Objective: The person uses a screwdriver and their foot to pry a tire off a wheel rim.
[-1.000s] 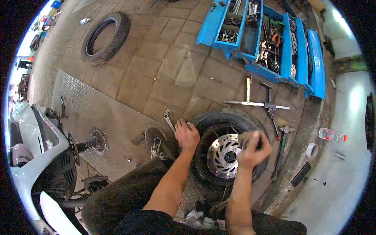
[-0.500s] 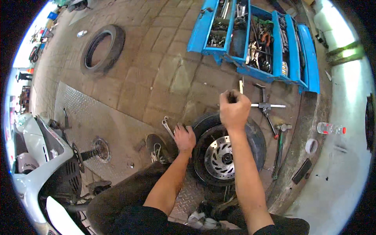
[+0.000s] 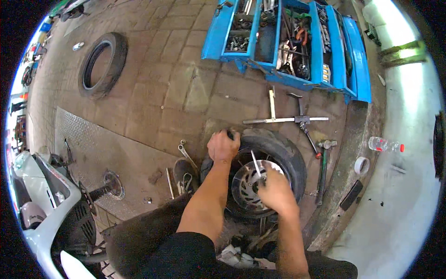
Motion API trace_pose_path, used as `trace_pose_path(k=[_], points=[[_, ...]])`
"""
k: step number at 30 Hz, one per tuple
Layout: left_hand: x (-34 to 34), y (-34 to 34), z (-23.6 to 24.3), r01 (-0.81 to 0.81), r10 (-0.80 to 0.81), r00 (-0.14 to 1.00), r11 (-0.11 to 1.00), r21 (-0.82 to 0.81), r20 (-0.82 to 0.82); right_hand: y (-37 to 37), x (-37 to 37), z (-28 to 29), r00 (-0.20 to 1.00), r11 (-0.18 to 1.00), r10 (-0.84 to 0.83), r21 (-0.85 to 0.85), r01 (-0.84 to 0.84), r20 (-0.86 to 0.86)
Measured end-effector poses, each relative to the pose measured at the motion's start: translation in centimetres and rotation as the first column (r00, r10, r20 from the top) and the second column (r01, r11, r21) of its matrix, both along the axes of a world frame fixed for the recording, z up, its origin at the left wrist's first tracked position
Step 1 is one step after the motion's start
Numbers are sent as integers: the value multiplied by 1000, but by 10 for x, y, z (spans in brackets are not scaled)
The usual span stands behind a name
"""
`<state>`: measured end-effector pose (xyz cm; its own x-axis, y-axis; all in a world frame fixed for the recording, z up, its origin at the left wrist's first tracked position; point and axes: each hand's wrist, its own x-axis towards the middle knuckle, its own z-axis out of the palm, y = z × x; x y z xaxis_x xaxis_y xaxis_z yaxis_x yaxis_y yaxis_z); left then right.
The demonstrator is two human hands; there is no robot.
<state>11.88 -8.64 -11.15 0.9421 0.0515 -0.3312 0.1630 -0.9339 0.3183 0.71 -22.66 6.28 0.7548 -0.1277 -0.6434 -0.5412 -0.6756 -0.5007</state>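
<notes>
In front of me lies a motorcycle wheel with a black tyre (image 3: 297,160) and a perforated silver brake disc (image 3: 244,194). My left hand (image 3: 223,146) grips the far left edge of the tyre, its fingers curled and the thumb apart. Something dark shows between them, and I cannot make out whether it is only tyre rubber. My right hand (image 3: 278,189), blurred by motion, is closed over the disc's right side. A slim pale metal bar (image 3: 255,162) sticks out of it, slanting away to the far left over the rim.
Beyond the wheel stands an open blue toolbox (image 3: 290,81) full of tools. A cross-shaped metal tool (image 3: 281,120), a hammer (image 3: 322,172) and a combination wrench (image 3: 184,151) lie around the wheel. Another tyre (image 3: 118,58) lies far left; a white scooter (image 3: 55,186) stands near left.
My right hand has come down from above the tyre's far edge to the disc, the pale bar now showing. My left hand has moved from beside the wheel onto the tyre. The view has shifted.
</notes>
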Motion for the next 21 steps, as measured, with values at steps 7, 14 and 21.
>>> trace_pose_path(k=[7,14,21], points=[[-3,1,-1,-11,6,994,999,46,106,30,-57,-77,948,944,-313,-93,318,63],[-8,-1,-9,7,-26,984,994,112,175,94,-69,-104,712,631,-671,343,696,-210],[-5,-3,-7,-7,-10,990,992,122,137,151,-74,-103,844,817,-528,217,535,-92]])
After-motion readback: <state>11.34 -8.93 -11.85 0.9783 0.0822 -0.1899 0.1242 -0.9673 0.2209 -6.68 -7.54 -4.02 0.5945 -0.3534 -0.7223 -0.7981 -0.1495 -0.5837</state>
